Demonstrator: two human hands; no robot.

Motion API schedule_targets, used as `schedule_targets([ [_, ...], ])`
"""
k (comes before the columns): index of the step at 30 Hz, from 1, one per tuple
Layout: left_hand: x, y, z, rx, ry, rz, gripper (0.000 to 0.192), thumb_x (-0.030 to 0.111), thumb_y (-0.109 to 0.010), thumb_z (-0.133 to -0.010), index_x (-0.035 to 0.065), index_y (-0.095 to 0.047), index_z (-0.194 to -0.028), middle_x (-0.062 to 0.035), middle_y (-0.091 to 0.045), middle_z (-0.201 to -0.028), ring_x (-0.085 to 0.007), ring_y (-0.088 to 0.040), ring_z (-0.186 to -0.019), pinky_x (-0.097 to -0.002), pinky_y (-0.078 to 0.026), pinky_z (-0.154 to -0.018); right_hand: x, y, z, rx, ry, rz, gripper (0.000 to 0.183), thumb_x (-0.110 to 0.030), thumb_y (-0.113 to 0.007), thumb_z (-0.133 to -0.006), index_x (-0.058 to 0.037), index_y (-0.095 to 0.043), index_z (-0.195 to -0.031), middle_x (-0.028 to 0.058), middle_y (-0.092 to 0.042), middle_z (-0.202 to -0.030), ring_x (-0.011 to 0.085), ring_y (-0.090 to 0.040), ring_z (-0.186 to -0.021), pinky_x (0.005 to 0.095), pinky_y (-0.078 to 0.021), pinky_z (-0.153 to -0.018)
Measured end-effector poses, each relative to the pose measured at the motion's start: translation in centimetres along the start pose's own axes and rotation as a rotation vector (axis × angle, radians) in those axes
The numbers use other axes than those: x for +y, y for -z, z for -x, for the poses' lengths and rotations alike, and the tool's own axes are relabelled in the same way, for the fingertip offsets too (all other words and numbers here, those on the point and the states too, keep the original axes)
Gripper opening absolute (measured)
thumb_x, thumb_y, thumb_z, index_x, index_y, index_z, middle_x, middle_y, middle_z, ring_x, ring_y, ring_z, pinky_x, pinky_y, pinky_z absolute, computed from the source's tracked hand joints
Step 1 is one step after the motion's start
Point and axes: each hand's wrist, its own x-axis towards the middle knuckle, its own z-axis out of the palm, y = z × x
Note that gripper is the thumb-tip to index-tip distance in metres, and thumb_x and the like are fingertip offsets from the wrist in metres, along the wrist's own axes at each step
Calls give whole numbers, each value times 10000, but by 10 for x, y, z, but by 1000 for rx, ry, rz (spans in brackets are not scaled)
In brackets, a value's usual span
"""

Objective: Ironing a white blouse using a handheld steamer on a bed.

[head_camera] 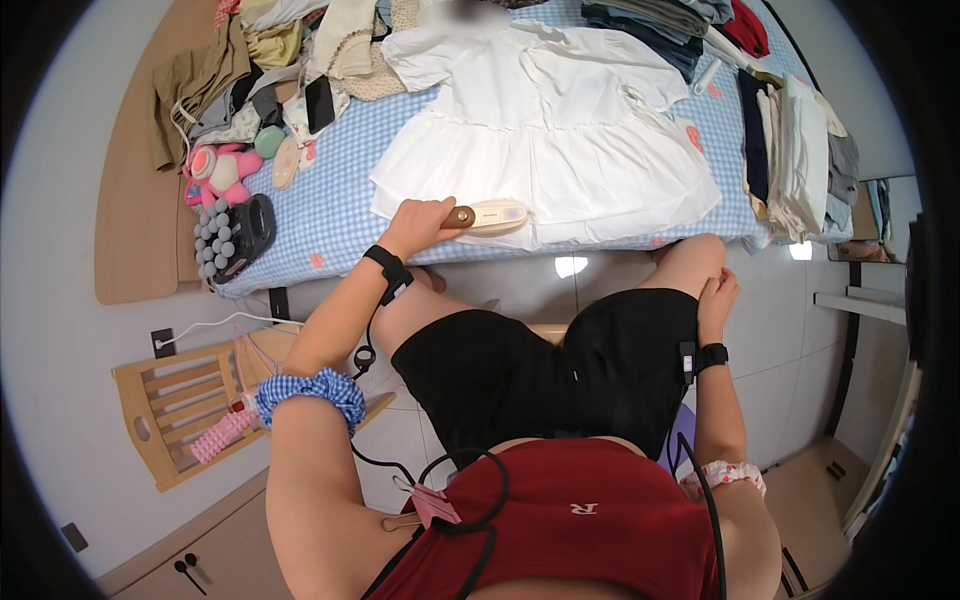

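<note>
My left hand (422,225) is closed around the brown handle of a small cream handheld garment iron (495,216). The iron lies flat over the lower hem of a white short-sleeved dress (480,154), which is spread on the bed with its skirt towards me. Slight creases run through the bodice and the sleeves. My right hand (718,296) rests on my right thigh near the knee and holds nothing; its fingers are loosely bent.
Blue gingham bedding (337,202) lies under the dress. At left are a black phone (319,105), a pink plush toy (225,171), a grey-knobbed massager (236,236) and heaped clothes (202,82). Folded trousers (652,26) and folded garments (796,150) lie at right. A white cable (217,322) reaches a wall socket.
</note>
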Motion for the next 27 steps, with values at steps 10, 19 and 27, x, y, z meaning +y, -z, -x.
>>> schedule_targets([
  [10,20,-5,-23,-22,-59,-17,371,419,-650,-824,79,-543,-926,-100,-645,-714,-300,-639,-654,-400,-497,-577,-1,-2,-1,16,-1,-9,341,-174,-460,-896,23,-512,-1169,261,-505,-1097,395,-513,-1010,430,-422,-919],
  [19,26,-4,-31,-3,-120,123,339,378,-660,-831,70,-536,-898,-128,-637,-756,-338,-629,-697,-416,-486,-609,-8,2,-2,41,-33,18,327,-164,-466,-887,20,-521,-1152,253,-519,-1083,394,-514,-1010,442,-416,-915],
  [27,61,31,-79,137,54,241,463,483,-662,-836,32,-561,-871,-181,-625,-703,-349,-628,-651,-397,-495,-595,-9,4,-4,50,-37,-62,325,-156,-474,-889,23,-520,-1156,245,-516,-1105,395,-502,-1036,443,-405,-933],
])
